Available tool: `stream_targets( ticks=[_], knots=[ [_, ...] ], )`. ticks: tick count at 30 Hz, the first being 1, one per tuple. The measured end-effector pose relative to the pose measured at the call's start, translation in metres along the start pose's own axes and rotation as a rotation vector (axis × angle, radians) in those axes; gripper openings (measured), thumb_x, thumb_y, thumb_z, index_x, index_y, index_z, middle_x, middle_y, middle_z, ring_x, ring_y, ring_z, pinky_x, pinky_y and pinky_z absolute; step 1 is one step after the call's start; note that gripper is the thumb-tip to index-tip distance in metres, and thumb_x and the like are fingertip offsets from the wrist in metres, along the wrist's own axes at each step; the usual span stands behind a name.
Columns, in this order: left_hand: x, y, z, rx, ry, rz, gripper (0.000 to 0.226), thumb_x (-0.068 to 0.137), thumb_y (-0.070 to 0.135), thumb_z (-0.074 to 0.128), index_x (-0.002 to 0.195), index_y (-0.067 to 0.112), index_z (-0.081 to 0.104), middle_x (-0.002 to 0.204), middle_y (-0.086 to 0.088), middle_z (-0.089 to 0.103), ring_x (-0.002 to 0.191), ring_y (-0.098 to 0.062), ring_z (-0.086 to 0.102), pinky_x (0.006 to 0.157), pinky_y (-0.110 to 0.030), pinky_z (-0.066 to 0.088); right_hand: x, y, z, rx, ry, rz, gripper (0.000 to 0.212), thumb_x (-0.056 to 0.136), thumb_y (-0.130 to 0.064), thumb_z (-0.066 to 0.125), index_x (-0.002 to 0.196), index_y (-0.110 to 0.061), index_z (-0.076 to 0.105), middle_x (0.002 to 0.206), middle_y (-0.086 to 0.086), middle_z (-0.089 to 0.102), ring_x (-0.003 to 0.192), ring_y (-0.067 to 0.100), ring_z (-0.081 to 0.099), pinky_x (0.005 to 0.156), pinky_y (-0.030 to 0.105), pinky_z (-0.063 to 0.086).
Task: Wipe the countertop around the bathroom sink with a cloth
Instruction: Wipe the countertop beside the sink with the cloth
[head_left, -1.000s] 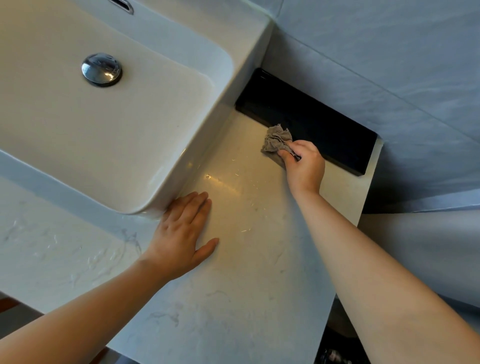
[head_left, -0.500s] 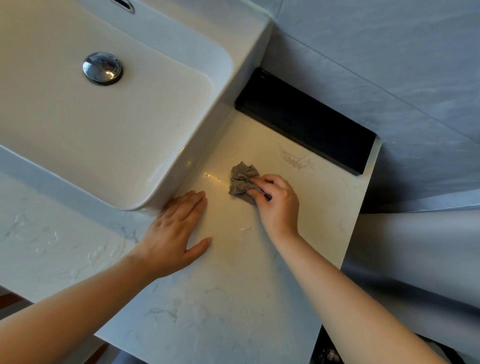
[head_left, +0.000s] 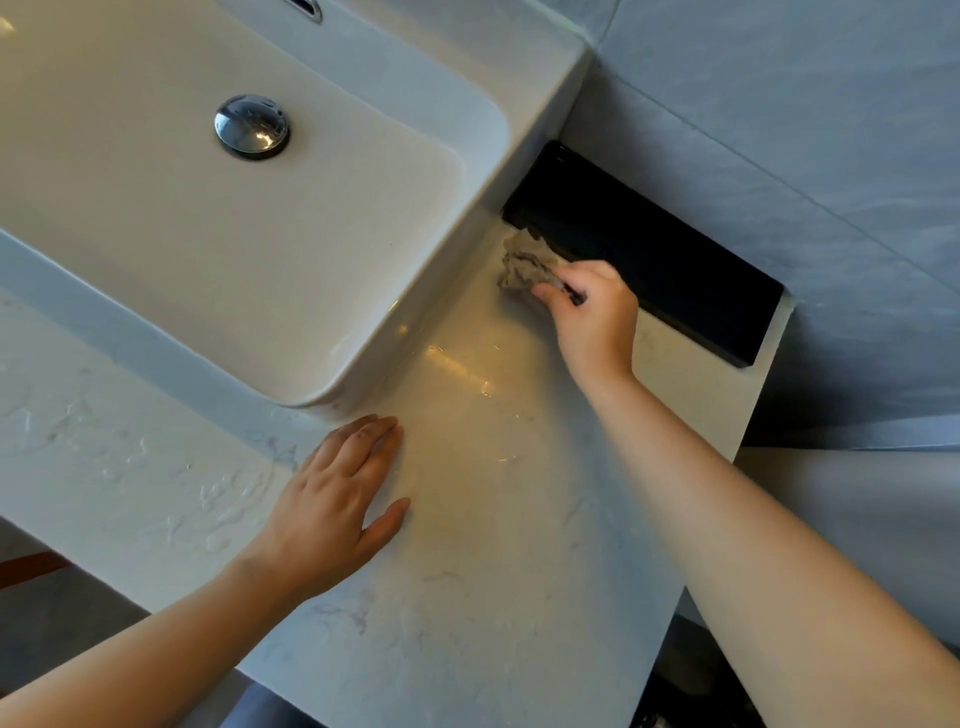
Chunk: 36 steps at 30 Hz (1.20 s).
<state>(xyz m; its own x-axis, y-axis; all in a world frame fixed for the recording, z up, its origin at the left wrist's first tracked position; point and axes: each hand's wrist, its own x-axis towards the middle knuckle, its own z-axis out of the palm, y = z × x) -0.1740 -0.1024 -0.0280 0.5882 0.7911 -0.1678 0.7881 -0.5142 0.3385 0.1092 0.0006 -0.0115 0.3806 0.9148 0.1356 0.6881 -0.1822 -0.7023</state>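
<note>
A person leans over a pale, marble-patterned surface (head_left: 493, 571) beside a white rectangular sink (head_left: 519, 67).

Their right hand (head_left: 597, 322) reaches to the far corner. Its fingers (head_left: 550, 296) are curled round a small, crumpled grey-beige cloth (head_left: 524, 262) and press it onto the surface. Most of the cloth bunches out beyond the fingertips, on the side towards the sink. It lies in the corner where the sink's outer wall meets a long black block (head_left: 649, 249). The block runs along the grey tiled wall (head_left: 779, 130), just behind the knuckles and off to their right. The cloth's far edge reaches the block's near edge; whether it touches cannot be told.

The left hand (head_left: 332, 504) lies flat, palm down, on the surface nearer the person, well apart from the right hand. Its fingers (head_left: 374, 441) are straight and close together, the thumb is spread to the right, and they hold nothing. The fingertips stop just short of the sink's rounded near corner.

Between the two hands the surface shows a warm glint of light. To the left of the left fingers, smeared wet streaks mark it. A round chrome drain stopper (head_left: 252, 126) sits in the basin, far to the left of the cloth-holding fingers.
</note>
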Motion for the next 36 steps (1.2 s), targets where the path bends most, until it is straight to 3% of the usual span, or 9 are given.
stream_targets(
  ticks=[2,5,9,18,22,26,31,36],
  knots=[
    [0.0,-0.002,0.002,0.001,0.006,0.015,0.065,0.09,0.051,0.04,0.14,0.008,0.044,0.139,-0.009,0.049,0.129,-0.028,0.044,0.106,-0.043,0.039,0.021,0.008,0.014,-0.041,0.006,0.018,0.023,0.082,-0.024,0.07,0.101,-0.011,0.073,0.099,0.003,0.065,0.089,0.01,0.057,0.069,0.005,0.034],
    [0.002,-0.007,0.003,-0.004,0.021,0.029,0.063,0.09,0.05,0.043,0.138,0.01,0.046,0.137,-0.007,0.049,0.127,-0.026,0.044,0.107,-0.039,0.038,0.025,0.018,0.034,-0.096,0.028,0.033,0.027,0.085,-0.026,0.067,0.108,-0.012,0.071,0.104,0.004,0.064,0.098,0.018,0.057,0.078,0.02,0.039],
    [0.003,-0.01,0.004,0.006,0.038,0.039,0.059,0.09,0.049,0.045,0.134,0.011,0.051,0.134,-0.006,0.051,0.124,-0.025,0.045,0.108,-0.033,0.029,0.016,0.019,0.043,-0.101,0.075,0.007,0.029,0.087,-0.026,0.064,0.112,-0.012,0.069,0.105,0.004,0.063,0.099,0.019,0.055,0.082,0.024,0.042],
    [0.006,-0.006,0.002,-0.032,0.043,0.003,0.059,0.088,0.051,0.044,0.132,0.011,0.054,0.13,-0.004,0.053,0.122,-0.023,0.045,0.106,-0.037,0.035,-0.023,0.004,0.05,-0.075,-0.059,-0.134,0.024,0.085,-0.021,0.066,0.106,-0.013,0.072,0.096,0.003,0.064,0.089,0.02,0.056,0.075,0.024,0.043],
    [0.004,-0.005,0.0,-0.037,0.024,-0.003,0.061,0.089,0.052,0.042,0.133,0.012,0.053,0.131,-0.003,0.052,0.123,-0.022,0.044,0.107,-0.032,0.03,-0.048,-0.003,0.048,-0.058,-0.123,-0.199,0.023,0.082,-0.02,0.069,0.104,-0.014,0.072,0.094,0.004,0.064,0.086,0.023,0.057,0.075,0.035,0.049],
    [0.001,-0.01,-0.005,-0.121,0.066,-0.02,0.057,0.09,0.048,0.04,0.128,0.009,0.057,0.127,-0.005,0.055,0.121,-0.02,0.045,0.106,-0.026,0.031,-0.077,-0.003,0.039,-0.026,-0.233,-0.254,0.022,0.078,-0.018,0.071,0.099,-0.011,0.074,0.094,0.005,0.065,0.087,0.025,0.059,0.075,0.034,0.05],
    [-0.006,-0.015,-0.009,-0.083,0.092,-0.067,0.057,0.09,0.048,0.04,0.126,0.009,0.06,0.122,-0.008,0.06,0.116,-0.025,0.052,0.102,-0.036,0.039,-0.075,-0.004,0.022,0.005,-0.426,-0.283,0.018,0.078,-0.016,0.071,0.093,-0.008,0.076,0.093,0.005,0.065,0.087,0.021,0.061,0.076,0.03,0.049],
    [-0.014,-0.014,-0.005,-0.035,0.07,-0.09,0.06,0.089,0.05,0.039,0.13,0.008,0.056,0.127,-0.008,0.057,0.12,-0.023,0.046,0.104,-0.035,0.033,-0.017,-0.014,0.019,-0.005,-0.088,-0.12,0.017,0.082,-0.02,0.067,0.09,-0.007,0.074,0.093,0.006,0.064,0.085,0.017,0.058,0.069,0.013,0.036]
  ],
)
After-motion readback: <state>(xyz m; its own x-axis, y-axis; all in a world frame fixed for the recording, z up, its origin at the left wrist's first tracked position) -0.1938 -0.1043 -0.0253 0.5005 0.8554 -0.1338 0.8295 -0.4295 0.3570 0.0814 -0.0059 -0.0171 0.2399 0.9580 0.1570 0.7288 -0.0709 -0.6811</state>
